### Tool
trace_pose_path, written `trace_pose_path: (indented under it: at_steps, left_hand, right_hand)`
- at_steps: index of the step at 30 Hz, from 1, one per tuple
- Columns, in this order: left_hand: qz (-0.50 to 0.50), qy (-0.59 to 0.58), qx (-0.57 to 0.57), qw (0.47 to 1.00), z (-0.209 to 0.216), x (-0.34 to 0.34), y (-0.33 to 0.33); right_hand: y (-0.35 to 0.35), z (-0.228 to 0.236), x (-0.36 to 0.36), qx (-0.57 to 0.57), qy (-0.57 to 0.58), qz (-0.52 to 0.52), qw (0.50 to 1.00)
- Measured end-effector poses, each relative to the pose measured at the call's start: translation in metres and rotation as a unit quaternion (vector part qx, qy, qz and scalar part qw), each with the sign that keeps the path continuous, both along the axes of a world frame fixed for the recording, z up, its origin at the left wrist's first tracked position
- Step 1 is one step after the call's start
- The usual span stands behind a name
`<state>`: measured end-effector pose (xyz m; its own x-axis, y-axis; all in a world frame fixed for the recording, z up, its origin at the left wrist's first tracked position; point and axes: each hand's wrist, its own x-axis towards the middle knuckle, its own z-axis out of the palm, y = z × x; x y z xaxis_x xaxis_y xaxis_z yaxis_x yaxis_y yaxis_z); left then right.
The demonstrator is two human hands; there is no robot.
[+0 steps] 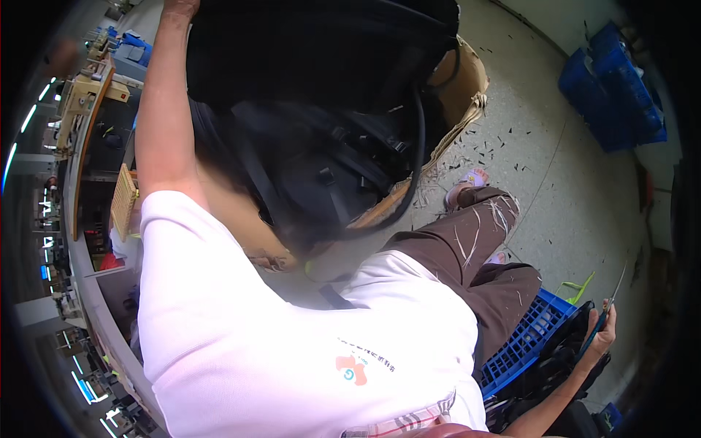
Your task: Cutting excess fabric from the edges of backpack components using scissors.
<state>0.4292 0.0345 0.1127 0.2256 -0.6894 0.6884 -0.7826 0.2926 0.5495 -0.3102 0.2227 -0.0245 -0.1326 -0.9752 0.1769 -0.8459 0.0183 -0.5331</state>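
My left arm reaches up to the top edge, where my left hand (181, 6) is closed at the upper corner of a large black bag (314, 58); the fingers are mostly cut off by the picture. The bag stands over a cardboard box (460, 84), and a black strap or cord loops down in front. More black bags with straps and buckles (328, 175) lie in the box. Out to the right, my right hand (603, 332) is closed around scissors (600, 321) with dark blue handles, blade pointing up and away from the bags.
A blue plastic crate (529, 339) with black items beside it stands near my right forearm. Stacked blue bins (613, 87) are at the far right. Dark scraps (496, 150) litter the floor. Sewing machines on a workbench (91, 139) line the left.
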Motion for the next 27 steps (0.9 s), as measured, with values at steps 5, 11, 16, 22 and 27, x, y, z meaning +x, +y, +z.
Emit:
trace_pose_path:
  at_steps: [5,11,16,22,27]
  left_hand:
    - [-0.199,0.106,0.153,0.962,-0.072,0.003,-0.095]
    - [-0.262,0.203,0.308,0.892,-0.106,-0.033,-0.145]
    - [0.152,-0.242,0.381,0.880,-0.181,-0.045,-0.151]
    - [0.047,-0.522,0.468,0.711,-0.275,0.064,-0.039]
    - [-0.050,-0.608,0.414,0.675,-0.288,0.053,0.029]
  right_hand:
    - [0.037,-0.017,-0.011,0.069,0.040,-0.085,0.993]
    - [0.056,-0.023,-0.015,0.122,0.099,-0.099,0.983]
    - [0.056,-0.016,0.007,0.172,0.088,-0.140,0.971]
    - [0.066,-0.029,0.016,0.164,0.089,-0.107,0.977]
    - [0.052,-0.043,0.015,0.198,0.078,-0.107,0.971]
